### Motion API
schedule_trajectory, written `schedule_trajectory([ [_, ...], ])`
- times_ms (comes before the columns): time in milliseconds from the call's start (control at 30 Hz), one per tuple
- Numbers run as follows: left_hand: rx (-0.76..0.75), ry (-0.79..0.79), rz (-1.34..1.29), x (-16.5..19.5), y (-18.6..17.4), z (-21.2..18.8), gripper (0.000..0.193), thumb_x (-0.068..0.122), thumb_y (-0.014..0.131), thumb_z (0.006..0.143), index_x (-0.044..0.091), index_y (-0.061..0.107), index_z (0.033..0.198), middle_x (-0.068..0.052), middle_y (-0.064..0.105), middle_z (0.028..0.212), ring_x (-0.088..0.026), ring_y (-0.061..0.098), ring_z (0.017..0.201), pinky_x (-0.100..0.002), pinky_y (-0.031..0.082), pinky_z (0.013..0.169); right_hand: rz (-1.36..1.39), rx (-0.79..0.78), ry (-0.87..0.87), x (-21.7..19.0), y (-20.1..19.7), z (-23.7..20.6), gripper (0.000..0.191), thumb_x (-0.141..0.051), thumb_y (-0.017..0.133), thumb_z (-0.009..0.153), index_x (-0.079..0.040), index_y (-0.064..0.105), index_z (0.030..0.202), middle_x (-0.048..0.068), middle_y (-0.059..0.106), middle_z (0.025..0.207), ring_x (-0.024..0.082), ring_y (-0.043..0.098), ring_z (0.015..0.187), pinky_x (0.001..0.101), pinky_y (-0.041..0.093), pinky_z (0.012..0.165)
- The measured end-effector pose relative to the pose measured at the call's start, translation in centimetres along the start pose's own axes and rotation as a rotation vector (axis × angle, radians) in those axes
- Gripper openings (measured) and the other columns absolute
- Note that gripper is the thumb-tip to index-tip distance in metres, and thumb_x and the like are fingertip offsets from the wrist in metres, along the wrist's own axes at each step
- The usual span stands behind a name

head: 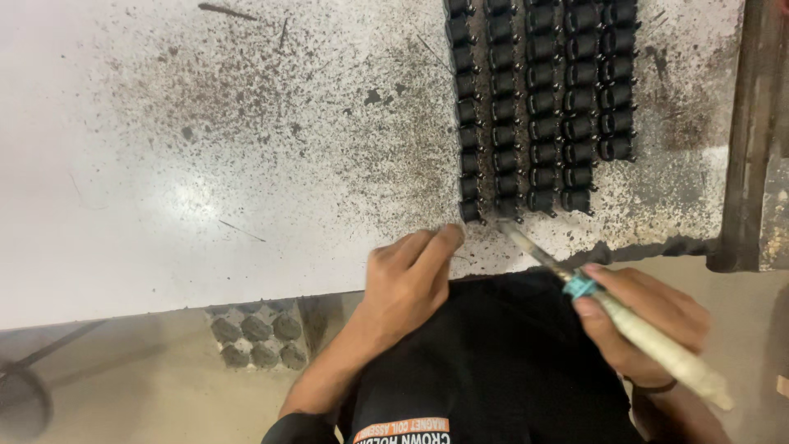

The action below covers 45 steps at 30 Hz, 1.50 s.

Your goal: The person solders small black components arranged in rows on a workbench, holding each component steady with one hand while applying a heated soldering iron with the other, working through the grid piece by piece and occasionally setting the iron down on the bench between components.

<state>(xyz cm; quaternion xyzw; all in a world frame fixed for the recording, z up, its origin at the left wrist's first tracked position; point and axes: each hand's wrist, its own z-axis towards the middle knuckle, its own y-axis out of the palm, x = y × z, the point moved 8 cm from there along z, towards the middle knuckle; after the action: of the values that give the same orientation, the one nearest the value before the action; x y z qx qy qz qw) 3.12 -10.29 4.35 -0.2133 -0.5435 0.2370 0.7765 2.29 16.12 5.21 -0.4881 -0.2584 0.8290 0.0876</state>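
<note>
The right hand (649, 325) grips a long brush (625, 321) near its blue band, fingers clenched round the pale handle, bristle tip touching the near end of the rows of small black coil parts (538, 107) on the speckled white desk (205, 164). The left hand (407, 279) rests at the desk's near edge, fingers loosely curled, holding nothing, fingertips just beside the leftmost row. The brush looks light and stiff, best held mid-handle; the parts seem small, rigid, easily knocked.

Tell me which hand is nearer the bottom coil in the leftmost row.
Left. The left hand has its fingertips just below that coil, nearly touching. The right hand sits farther down-right, holding a brush whose tip points toward the rows.
</note>
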Motion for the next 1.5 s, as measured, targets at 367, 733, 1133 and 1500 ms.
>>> schedule_trajectory([
  [367, -0.112, 0.15, -0.276, 5.1, 3.8, 0.5, 0.023, -0.006, 0.072, 0.087, 0.0, 0.066, 0.108, -0.01, 0.066, 0.082, -0.024, 0.064, 0.06, -0.036, 0.049, 0.052, 0.713, 0.884, 0.506, 13.4, -14.2, -13.9, 0.034, -0.025, 0.061, 0.116, 0.003, 0.056, 0.136, 0.017, 0.061, 0.118, 0.027, 0.063, 0.098, 0.0373, 0.053, 0.092],
  [733, -0.249, 0.161, -0.245, 6.1, 8.2, -0.1, 0.017, -0.002, 0.073, 0.085, 0.003, 0.069, 0.101, -0.008, 0.067, 0.073, -0.022, 0.063, 0.052, -0.034, 0.049, 0.047, 0.95, 1.271, 0.399, 18.2, -20.0, -12.5, 0.033, -0.033, 0.068, 0.107, -0.006, 0.062, 0.125, 0.014, 0.069, 0.116, 0.026, 0.065, 0.111, 0.0365, 0.055, 0.102],
  [1133, -0.264, 0.069, -0.248, 5.4, 8.4, 0.2, 0.012, -0.002, 0.072, 0.087, 0.001, 0.069, 0.098, -0.008, 0.068, 0.071, -0.019, 0.061, 0.046, -0.032, 0.047, 0.043, 0.204, 0.724, 0.693, 16.6, -15.2, -7.5, 0.027, -0.016, 0.077, 0.099, -0.001, 0.076, 0.122, 0.018, 0.071, 0.104, 0.03, 0.064, 0.086, 0.0394, 0.051, 0.074],
  [1500, -0.279, 0.127, -0.244, 6.1, 8.2, 0.6, 0.02, -0.004, 0.071, 0.084, 0.001, 0.068, 0.102, -0.01, 0.068, 0.078, -0.025, 0.064, 0.057, -0.035, 0.05, 0.05, 0.273, 0.345, 0.147, -2.6, -10.7, 2.3, 0.01, -0.019, 0.07, 0.093, -0.009, 0.071, 0.095, -0.003, 0.072, 0.093, 0.018, 0.06, 0.067, 0.0366, 0.048, 0.065],
])
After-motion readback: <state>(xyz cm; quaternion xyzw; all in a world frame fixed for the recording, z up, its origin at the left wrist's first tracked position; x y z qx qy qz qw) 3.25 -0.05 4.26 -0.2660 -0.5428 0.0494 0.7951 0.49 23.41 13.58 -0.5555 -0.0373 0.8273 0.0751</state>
